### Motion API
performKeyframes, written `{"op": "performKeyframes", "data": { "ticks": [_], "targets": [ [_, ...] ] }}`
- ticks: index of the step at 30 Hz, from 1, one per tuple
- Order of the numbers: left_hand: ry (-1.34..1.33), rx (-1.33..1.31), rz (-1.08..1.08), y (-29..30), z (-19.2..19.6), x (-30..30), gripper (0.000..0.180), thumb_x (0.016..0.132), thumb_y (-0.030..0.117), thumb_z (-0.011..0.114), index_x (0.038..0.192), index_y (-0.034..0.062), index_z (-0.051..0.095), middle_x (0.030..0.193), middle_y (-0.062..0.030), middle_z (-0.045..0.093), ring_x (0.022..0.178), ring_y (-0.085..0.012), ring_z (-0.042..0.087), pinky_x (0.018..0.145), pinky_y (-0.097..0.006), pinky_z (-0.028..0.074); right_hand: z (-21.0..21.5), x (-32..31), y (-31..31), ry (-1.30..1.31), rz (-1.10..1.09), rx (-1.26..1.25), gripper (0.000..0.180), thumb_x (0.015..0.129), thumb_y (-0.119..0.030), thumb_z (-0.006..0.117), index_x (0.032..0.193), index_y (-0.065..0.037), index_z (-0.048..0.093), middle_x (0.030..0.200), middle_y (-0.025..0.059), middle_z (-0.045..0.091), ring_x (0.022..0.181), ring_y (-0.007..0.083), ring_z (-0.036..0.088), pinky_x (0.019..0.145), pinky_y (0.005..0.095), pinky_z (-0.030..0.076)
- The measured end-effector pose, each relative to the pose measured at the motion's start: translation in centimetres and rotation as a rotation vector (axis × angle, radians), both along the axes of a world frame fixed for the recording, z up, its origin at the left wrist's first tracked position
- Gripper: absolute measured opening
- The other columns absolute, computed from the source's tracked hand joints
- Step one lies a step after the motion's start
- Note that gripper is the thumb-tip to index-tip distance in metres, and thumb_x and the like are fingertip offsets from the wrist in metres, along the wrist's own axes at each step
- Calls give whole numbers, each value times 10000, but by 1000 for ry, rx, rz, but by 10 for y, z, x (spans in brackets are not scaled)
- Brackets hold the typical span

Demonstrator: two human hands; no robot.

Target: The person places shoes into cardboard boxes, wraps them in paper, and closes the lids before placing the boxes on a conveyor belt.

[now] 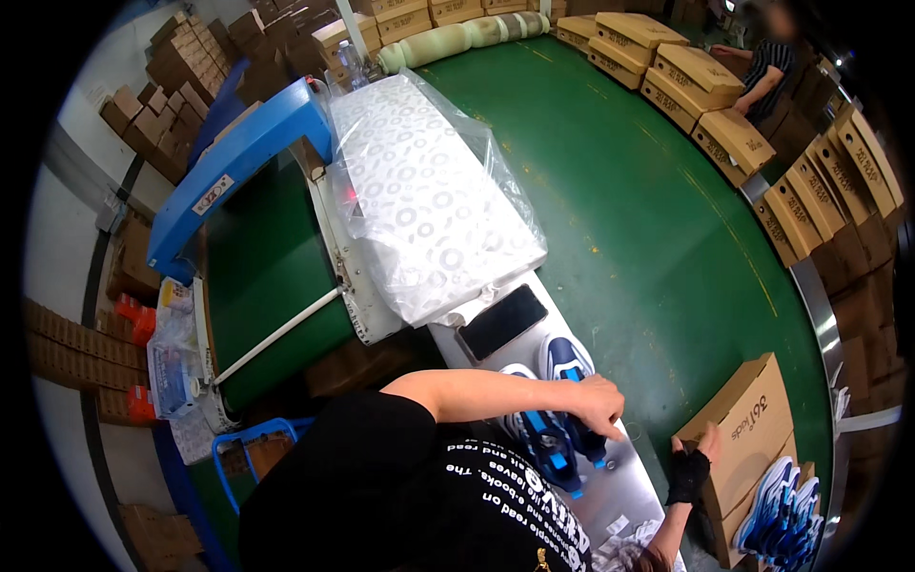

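My bare left hand point(599, 405) reaches across a pair of navy, white and bright blue sneakers point(548, 443) on the metal tabletop. Its fingers are curled downward, and anything in them is hidden. On my right hand point(691, 467) is a black fingerless glove. That hand grips the near left edge of a tan cardboard shoebox point(753, 419), with thumb and fingers apart at its corner. More blue and white sneakers point(782, 510) stand in a row beside the box at the lower right. Partly covered by my left forearm, the table shoes show toes and heel tabs.
A dark phone point(502, 322) lies beyond the shoes. Behind it, a patterned white paper stack point(434, 191) sits in clear plastic. A blue-arched machine with a green conveyor belt point(262, 267) stands at left. Stacked shoeboxes point(705, 76) line the right, where another person point(767, 67) stands.
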State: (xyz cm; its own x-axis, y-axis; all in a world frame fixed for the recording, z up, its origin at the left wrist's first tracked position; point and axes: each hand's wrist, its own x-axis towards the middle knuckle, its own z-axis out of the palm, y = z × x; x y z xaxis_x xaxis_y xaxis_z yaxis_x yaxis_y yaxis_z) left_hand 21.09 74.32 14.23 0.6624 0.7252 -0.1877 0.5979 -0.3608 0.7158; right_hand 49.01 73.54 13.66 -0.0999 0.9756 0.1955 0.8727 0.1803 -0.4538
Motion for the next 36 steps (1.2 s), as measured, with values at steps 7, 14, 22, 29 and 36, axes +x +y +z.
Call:
{"op": "performKeyframes", "data": {
  "ticks": [7, 14, 22, 29, 36],
  "targets": [
    [-129, 40, -56, 25, 7, 22, 692, 725, 525, 550, 1195, 29, 438, 1160, -243, 448, 1044, -380, 456, 855, -433, 383, -25, 14, -7, -417, -207, 356, 641, 649, -131, 680, 1222, -79, 397, 1220, 148, 444, 1115, 290, 439, 926, 387, 345],
    [24, 503, -136, 37, -11, 41, 469, 749, 507, 529, 1044, 147, 588, 1186, -151, 459, 1113, -327, 407, 853, -550, 320, 68, -30, -45, 1127, -473, 405, 532, 727, -30, 591, 1215, -114, 396, 1158, 74, 470, 1024, 221, 491, 838, 381, 434],
    [60, 239, -32, 79, -22, -36, 367, 733, 407, 610, 811, 50, 640, 751, -140, 618, 722, -313, 589, 628, -381, 466, -127, 20, -176, -173, -729, 54, 525, 688, -291, 642, 1115, -59, 444, 1002, 205, 478, 876, 347, 496, 751, 435, 417],
    [-291, 475, 544, 73, -10, -146, 232, 881, 126, 416, 946, -30, 574, 887, -134, 600, 830, -227, 554, 762, -304, 420, -103, -37, -190, 61, -861, -4, 98, 790, -141, 485, 815, -62, 537, 853, 120, 521, 735, 316, 541, 658, 378, 449],
    [497, 954, 747, 37, -125, -390, 285, 867, 229, 458, 880, -45, 535, 845, -181, 554, 811, -331, 508, 731, -393, 396, 16, -93, -68, 607, -589, 419, 75, 773, -108, 520, 792, -38, 539, 751, 121, 539, 684, 278, 543, 618, 341, 449]
  ]
}}
